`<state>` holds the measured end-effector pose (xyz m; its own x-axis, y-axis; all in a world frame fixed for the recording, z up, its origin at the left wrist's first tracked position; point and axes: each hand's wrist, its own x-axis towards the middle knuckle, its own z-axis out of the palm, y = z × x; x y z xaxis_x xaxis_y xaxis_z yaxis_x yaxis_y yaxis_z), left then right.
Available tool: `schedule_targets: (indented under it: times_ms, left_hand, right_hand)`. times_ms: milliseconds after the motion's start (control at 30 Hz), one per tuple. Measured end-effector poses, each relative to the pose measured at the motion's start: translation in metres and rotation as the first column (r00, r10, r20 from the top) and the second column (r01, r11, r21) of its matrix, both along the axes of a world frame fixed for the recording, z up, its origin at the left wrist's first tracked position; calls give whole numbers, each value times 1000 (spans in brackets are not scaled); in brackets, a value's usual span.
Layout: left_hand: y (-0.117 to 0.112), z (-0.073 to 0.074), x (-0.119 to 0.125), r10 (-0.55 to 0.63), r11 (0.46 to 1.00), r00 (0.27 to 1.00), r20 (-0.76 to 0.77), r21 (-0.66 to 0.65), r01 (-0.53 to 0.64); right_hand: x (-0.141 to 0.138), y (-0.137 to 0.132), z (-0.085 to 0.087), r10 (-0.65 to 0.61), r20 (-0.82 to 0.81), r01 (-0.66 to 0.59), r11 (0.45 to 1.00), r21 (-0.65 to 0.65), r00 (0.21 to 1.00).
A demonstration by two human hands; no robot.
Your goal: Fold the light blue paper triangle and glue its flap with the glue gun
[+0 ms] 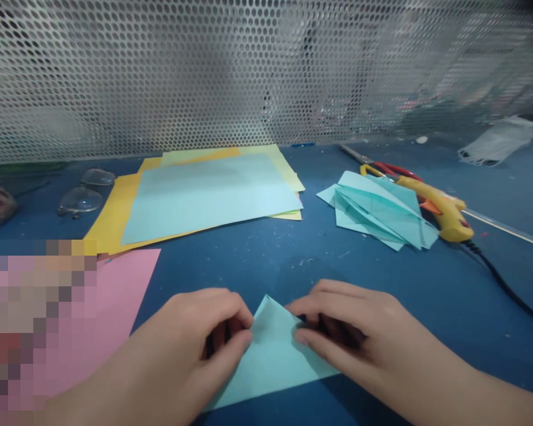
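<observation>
From my seat I take the blue table (266, 272) first, fenced at twelve o'clock by a perforated metal screen (266, 65). At eleven o'clock lies a stack of coloured sheets (208, 195), light blue on top over yellow, with a pink sheet (128, 296) at nine o'clock and a pair of glasses (85, 192) beyond it. At two o'clock sits a pile of folded teal pieces (377, 213), touching a yellow glue gun (439, 210) whose black cable runs off toward four o'clock; red-handled scissors (391, 168) lie just behind.

At six o'clock is the folded teal paper (273, 355), a triangle with its apex toward twelve and its long edge running roughly eight to four. My left hand (195, 337) pinches its left slope, fingers curled narrow; my right hand (346, 325) presses the right slope likewise. Both touch it, neither nearer; the apex stands between the fingertips.
</observation>
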<state>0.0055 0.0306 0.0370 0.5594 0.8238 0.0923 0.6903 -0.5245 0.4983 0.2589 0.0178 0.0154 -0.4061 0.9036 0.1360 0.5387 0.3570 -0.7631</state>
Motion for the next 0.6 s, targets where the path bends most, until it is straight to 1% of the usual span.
schedule_targets:
  times_ms: [100, 200, 267, 333, 400, 433, 533, 600]
  left_hand:
    - [2, 0, -2, -31, 999, 999, 8, 21, 31]
    - [4, 0, -4, -90, 995, 994, 55, 51, 87]
    - [4, -3, -6, -146, 983, 987, 68, 125, 137]
    - [2, -7, -8, -188, 959, 981, 39, 221, 175]
    - [-2, -12, -9, -206, 935, 979, 0, 296, 196]
    - [-3, -14, -10, -208, 925, 978, -10, 323, 200]
    - [-6, -16, -11, -215, 899, 976, -35, 384, 211]
    - [-6, -15, -10, -208, 865, 977, -49, 458, 207]
  right_hand:
    - [2, 1, 1, 33, -44, -32, 999, 21, 998]
    - [4, 6, 3, 124, -64, -120, 991, 65, 990]
    - [5, 10, 4, 186, -62, -178, 977, 119, 981]
    - [5, 13, 5, 215, -54, -204, 964, 170, 975]
    - [5, 14, 6, 210, -54, -196, 961, 196, 976]
    - [4, 14, 6, 195, -57, -181, 965, 188, 979]
    - [2, 14, 8, 130, -71, -122, 986, 112, 989]
    - [2, 16, 9, 128, -63, -124, 990, 71, 990]
